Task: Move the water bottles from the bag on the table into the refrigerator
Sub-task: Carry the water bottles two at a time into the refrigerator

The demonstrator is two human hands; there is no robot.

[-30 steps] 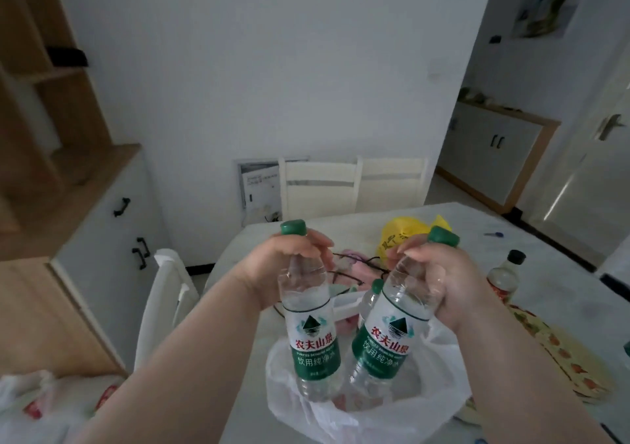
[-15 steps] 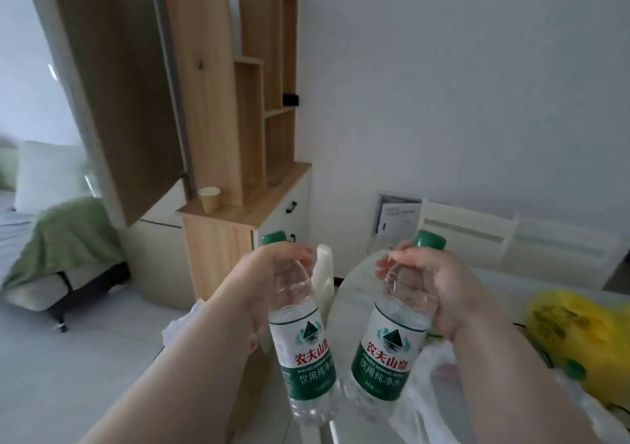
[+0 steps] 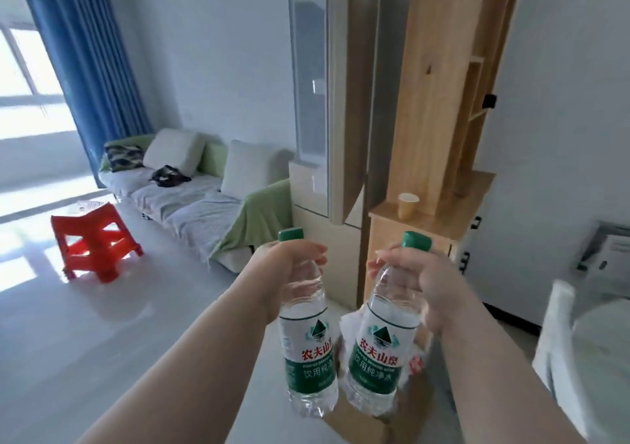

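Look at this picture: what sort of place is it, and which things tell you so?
Most likely the living area of a home: a cushioned sofa, a long blue curtain by a bright window, and what looks like a refrigerator beside wooden shelving.

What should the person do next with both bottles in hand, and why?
Probably step toward the refrigerator. The left hand grips the left bottle and the right hand the right bottle by their necks, and the refrigerator looks out of reach ahead.
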